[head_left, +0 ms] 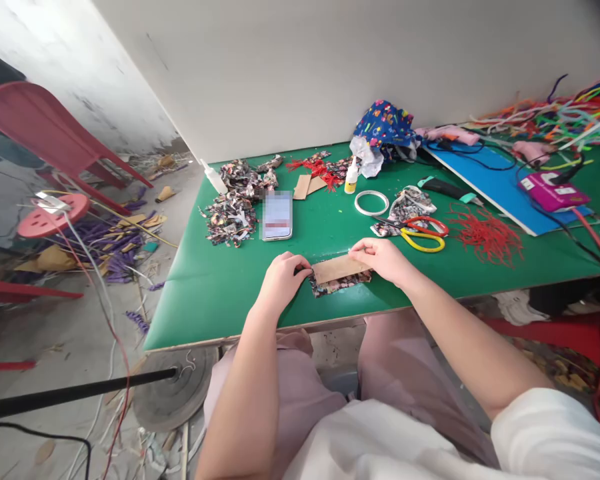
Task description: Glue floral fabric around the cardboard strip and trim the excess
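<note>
A brown cardboard strip point(341, 267) lies on a dark floral cloth piece point(341, 285) near the front edge of the green table. My left hand point(283, 280) pinches the left end of the strip and cloth between thumb and fingers. At the strip's upper right corner, my right hand point(380, 259) has its fingers pressed together on the edge. The cloth shows below the strip. Beyond them lie a phone point(278, 217), scissors point(424, 235) with red and yellow handles, and a roll of white tape point(371, 203).
Floral fabric pieces point(233, 203) are heaped at the table's left, beside a white bottle point(214, 179). A glue bottle point(351, 179), cardboard pieces point(309, 187), red strings point(489, 237), a cutter point(447, 190), a blue board point(485, 187) and a purple power socket point(555, 191) stand farther back or right.
</note>
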### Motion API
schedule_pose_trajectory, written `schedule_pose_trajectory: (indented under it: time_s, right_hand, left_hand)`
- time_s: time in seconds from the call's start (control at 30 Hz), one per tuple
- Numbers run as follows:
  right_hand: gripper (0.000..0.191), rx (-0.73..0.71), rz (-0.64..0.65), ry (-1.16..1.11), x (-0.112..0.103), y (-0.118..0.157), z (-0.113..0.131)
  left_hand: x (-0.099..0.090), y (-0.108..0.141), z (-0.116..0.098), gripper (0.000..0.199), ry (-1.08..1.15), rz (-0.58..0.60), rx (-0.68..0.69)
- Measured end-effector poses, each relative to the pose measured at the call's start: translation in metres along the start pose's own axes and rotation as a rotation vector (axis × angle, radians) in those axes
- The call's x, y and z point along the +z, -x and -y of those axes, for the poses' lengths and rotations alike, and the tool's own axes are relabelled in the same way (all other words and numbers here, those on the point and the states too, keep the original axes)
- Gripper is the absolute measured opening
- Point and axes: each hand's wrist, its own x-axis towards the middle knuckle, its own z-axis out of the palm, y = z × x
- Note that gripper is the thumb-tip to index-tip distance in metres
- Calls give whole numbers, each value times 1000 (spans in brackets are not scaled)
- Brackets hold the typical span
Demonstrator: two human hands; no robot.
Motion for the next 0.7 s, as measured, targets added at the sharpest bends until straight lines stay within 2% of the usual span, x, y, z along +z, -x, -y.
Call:
schedule_pose_trajectory:
  time_s: [0.2, 0.43, 0.7]
  right_hand:
    - [20, -14, 21, 74, 3, 0, 1]
    - [24, -33, 2, 310, 1, 2, 4]
    - [19, -75, -10, 407, 2, 2, 4]
  left_hand:
    - [-2, 0, -1, 6, 15, 2, -12]
    - [-2, 1, -1, 6, 39, -3, -17]
    - [-3, 2, -1, 7, 33, -2, -20]
